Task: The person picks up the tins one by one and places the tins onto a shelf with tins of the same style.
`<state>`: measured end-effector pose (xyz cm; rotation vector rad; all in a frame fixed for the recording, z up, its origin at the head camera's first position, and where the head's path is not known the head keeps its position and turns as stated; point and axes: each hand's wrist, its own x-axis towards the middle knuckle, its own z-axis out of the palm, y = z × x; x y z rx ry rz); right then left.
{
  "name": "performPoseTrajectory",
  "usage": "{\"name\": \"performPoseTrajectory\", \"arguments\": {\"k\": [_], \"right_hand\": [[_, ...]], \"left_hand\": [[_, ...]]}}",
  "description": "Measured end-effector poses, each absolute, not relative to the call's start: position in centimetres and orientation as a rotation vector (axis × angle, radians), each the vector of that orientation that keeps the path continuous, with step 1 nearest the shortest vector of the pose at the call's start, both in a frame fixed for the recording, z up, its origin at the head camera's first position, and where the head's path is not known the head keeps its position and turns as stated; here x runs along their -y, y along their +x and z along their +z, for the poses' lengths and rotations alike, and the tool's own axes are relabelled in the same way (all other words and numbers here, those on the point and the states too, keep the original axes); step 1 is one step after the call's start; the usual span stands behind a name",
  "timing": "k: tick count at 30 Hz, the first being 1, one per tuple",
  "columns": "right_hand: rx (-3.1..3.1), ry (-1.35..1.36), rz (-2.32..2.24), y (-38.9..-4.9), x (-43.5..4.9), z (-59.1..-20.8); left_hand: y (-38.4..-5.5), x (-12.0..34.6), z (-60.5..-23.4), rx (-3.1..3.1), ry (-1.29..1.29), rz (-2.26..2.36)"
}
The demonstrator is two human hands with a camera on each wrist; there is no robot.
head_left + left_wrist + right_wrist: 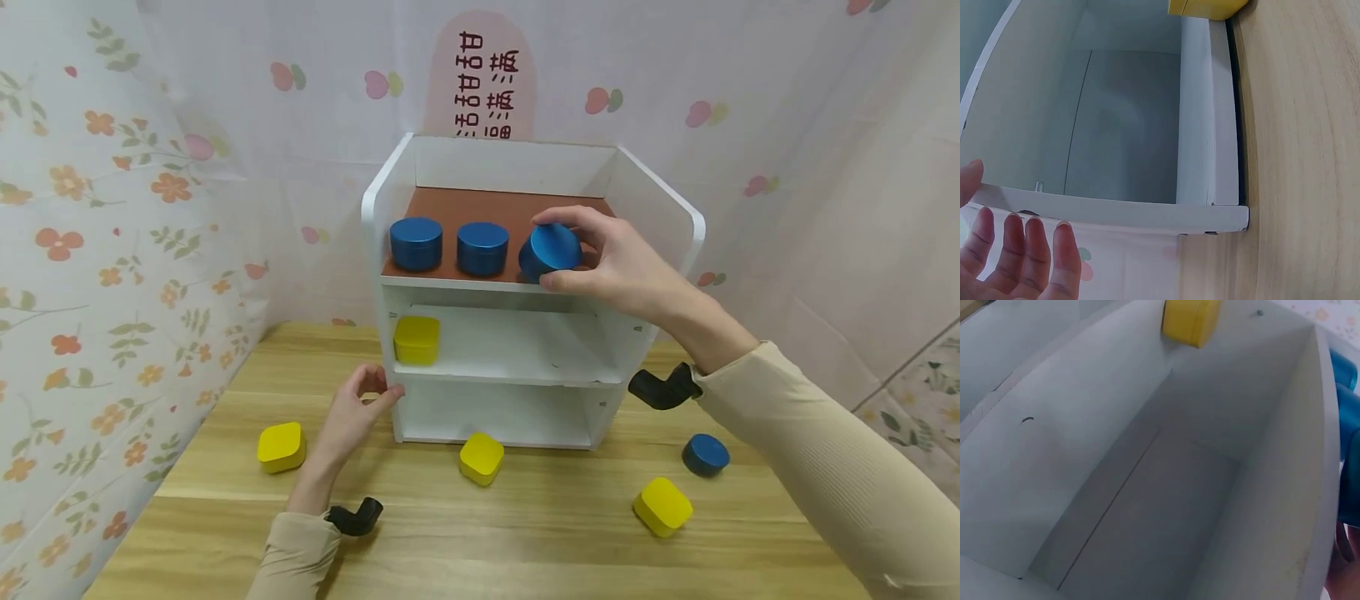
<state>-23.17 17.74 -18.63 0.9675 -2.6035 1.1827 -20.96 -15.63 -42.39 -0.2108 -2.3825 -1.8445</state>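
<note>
My right hand (611, 254) holds a round blue tin (553, 252) between thumb and fingers, tilted, at the front of the shelf unit's brown top board (480, 204). To its left on that board stand two more blue tins, a middle one (482, 248) and a left one (416, 243). My left hand (354, 417) is at the unit's left side panel, thumb by the front edge; in the left wrist view its fingers (1035, 244) lie along the panel's outer side. On the middle shelf (517, 346) a square yellow tin (417, 340) sits at the left end.
On the wooden table (555, 542) lie a yellow tin (282, 447) at left, another yellow tin (482, 458) before the unit, a third yellow tin (663, 507) at right, and a blue tin (706, 455) near it. A patterned curtain (315, 167) hangs behind.
</note>
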Motion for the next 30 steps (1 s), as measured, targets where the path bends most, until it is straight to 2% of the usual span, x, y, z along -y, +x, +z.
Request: {"name": "performPoseTrajectory", "arguments": {"k": [8, 30], "right_hand": [[2.655, 0.906, 1.202, -23.8, -18.2, -19.5], [2.808, 0.805, 1.085, -25.0, -17.7, -18.3]], "left_hand": [[-20.5, 15.4, -42.4, 2.384, -0.243, -1.856], [-20.4, 15.4, -42.0, 2.396, -0.185, -1.848]]}}
